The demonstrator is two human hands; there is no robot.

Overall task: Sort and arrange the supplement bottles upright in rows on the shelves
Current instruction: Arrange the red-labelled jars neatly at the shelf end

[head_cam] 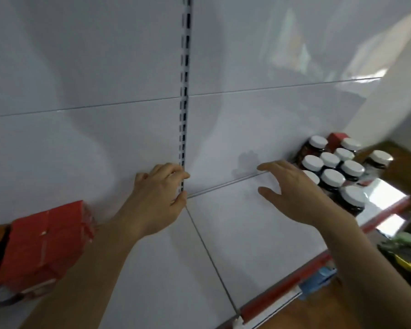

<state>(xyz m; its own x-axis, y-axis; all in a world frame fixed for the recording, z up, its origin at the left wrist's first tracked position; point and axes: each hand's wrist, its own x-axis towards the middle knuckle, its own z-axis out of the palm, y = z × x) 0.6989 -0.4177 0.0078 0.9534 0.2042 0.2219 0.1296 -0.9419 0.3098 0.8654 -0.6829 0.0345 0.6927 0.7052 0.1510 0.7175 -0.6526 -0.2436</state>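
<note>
Bottles (white-capped) stand beside the right fingers.

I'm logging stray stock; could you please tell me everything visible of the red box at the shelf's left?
The red box looks like cardboard, with a pale taped seam along one face and scuffed white marks. It lies tilted on the white shelf by the back panel, apart from the left hand.
</note>
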